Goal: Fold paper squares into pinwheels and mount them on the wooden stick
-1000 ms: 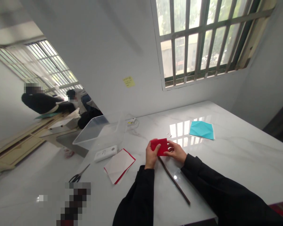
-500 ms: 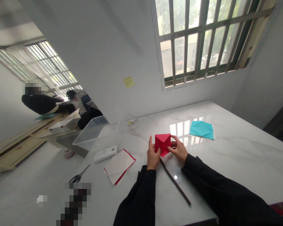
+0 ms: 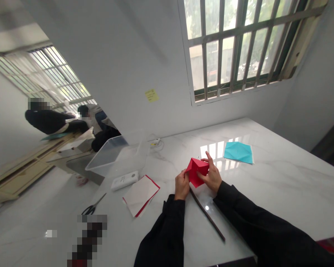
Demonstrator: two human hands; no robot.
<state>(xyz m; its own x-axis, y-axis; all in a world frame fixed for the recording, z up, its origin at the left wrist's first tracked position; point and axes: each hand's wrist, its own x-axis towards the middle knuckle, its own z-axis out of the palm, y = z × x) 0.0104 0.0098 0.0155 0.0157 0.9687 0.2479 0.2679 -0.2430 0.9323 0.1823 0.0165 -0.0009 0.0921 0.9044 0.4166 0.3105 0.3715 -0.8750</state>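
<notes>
A piece of folded red paper [image 3: 196, 177] is held between my two hands above the white marbled table. My left hand [image 3: 182, 185] pinches its left edge, fingers closed. My right hand [image 3: 212, 177] grips the right side with the thumb on the front, while the index finger points up off the paper. The top of the paper gapes a little. Just below the hands a thin dark brown stick [image 3: 208, 217] lies slantwise on the table. To the left rests a stack of white and red paper sheets [image 3: 141, 196].
Left of the stack are a white box-shaped device [image 3: 125, 181], black-handled scissors [image 3: 94, 205] and a clear plastic bin [image 3: 105, 155]. Light blue paper [image 3: 238, 152] lies at the back right. A yellow note [image 3: 151, 95] is on the wall. Two people sit far left.
The red paper has tilted and its top has spread from flat to gaping. My left fingers have curled onto its edge, and my right index finger has lifted.
</notes>
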